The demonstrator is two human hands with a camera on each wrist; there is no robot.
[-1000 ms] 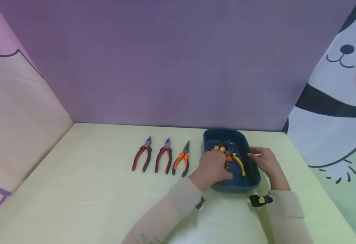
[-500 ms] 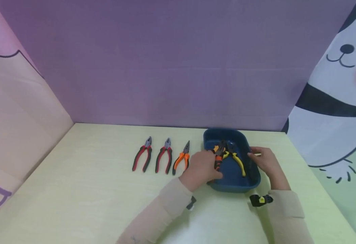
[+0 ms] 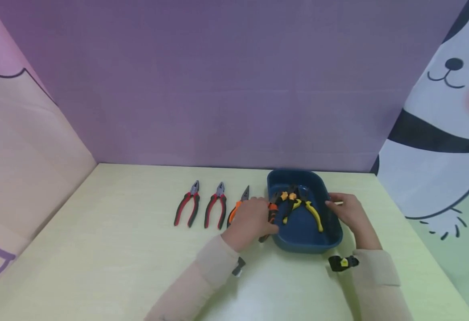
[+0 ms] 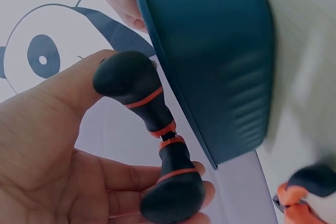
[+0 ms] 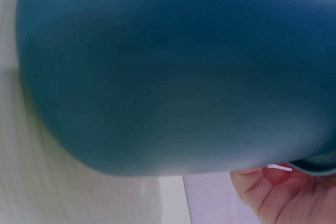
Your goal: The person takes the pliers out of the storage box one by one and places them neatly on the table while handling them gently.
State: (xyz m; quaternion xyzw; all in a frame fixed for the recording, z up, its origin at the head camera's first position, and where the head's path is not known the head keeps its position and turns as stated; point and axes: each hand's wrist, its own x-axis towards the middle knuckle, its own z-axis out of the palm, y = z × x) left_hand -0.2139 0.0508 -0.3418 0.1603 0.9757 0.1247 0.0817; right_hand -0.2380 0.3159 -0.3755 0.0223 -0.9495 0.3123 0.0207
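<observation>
In the head view my left hand (image 3: 247, 223) holds a pair of pliers (image 3: 273, 213) with black and orange handles, just past the left rim of a dark blue bin (image 3: 307, 248). The left wrist view shows both pliers handles (image 4: 172, 195) end-on between thumb and fingers, the jaws hidden. My right hand (image 3: 351, 213) grips the bin's right rim. Inside the bin lie yellow-handled pliers (image 3: 313, 215) and pliers with black and yellow-orange handles (image 3: 292, 196), partly overlapping.
Left of the bin, two red-and-black pliers (image 3: 185, 208) (image 3: 216, 209) and orange long-nose pliers (image 3: 245, 193) lie in a row on the pale table (image 3: 109, 249), jaws pointing away. My left hand partly covers the orange pair. A purple wall (image 3: 234, 89) stands behind.
My left hand has moved left with the black and orange pliers, from inside the bin to past its left rim. The right hand and the bin have stayed in place.
</observation>
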